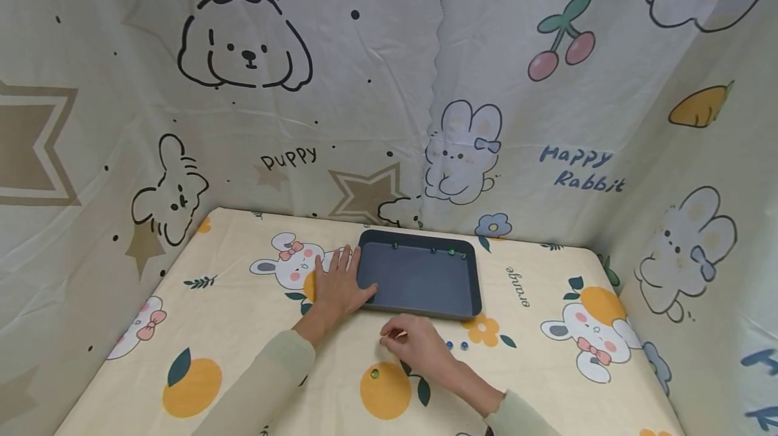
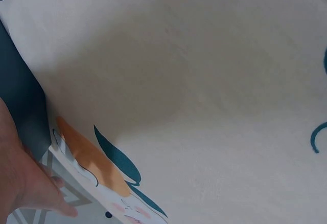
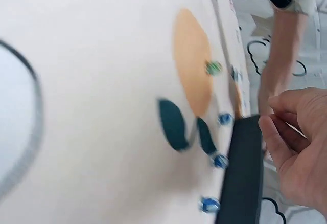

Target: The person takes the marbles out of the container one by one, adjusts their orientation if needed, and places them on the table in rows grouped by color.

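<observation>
My left hand (image 1: 338,287) lies with fingers spread along the left edge of a dark grey rectangular tray (image 1: 419,279), its thumb over the rim. Several green marbles (image 1: 452,252) sit inside along the tray's far side. My right hand (image 1: 419,345) hovers in front of the tray's near edge, thumb and forefinger tips brought together; I cannot tell whether something small is between them. Beyond that hand in the head view are two blue marbles (image 1: 464,346); the right wrist view shows a third blue marble (image 3: 225,118). A green marble (image 1: 374,374) lies on the cloth nearer me.
A cream cloth (image 1: 255,368) printed with oranges and rabbits covers the table. Hanging printed fabric (image 1: 377,85) encloses it at the back and both sides, and the tray stands close to the back fabric.
</observation>
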`<state>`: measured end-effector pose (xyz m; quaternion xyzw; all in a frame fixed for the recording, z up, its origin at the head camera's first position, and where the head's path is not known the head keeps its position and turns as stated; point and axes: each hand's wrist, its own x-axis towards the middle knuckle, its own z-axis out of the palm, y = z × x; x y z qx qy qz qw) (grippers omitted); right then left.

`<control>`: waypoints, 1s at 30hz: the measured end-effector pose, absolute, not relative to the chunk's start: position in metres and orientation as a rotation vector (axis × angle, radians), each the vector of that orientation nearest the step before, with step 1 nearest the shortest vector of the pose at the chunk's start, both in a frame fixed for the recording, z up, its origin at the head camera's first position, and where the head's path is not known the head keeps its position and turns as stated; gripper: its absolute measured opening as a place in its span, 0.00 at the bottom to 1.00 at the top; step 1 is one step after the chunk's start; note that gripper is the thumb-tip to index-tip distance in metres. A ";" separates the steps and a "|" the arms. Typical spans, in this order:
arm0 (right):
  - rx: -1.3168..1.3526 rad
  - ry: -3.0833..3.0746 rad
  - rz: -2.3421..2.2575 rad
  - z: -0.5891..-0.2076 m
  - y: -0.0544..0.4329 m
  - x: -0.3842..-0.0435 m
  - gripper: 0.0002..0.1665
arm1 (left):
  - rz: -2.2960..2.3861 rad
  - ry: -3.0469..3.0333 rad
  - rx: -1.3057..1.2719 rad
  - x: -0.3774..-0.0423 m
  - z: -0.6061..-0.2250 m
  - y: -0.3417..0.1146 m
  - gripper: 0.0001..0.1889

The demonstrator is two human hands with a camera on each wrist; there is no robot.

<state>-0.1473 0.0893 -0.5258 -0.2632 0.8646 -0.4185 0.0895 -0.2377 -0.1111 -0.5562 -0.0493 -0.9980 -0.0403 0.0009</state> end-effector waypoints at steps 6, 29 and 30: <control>-0.798 2.787 -1.257 -0.509 0.094 -0.183 0.07 | -0.092 -3.152 -0.147 -0.238 -0.555 -0.111 0.51; -0.698 3.026 -0.801 -0.528 0.075 -0.304 0.17 | -0.080 -3.151 -0.145 -0.238 -0.555 -0.112 0.51; -0.687 3.028 -0.783 -0.529 0.074 -0.306 0.18 | -0.081 -3.151 -0.146 -0.238 -0.556 -0.112 0.51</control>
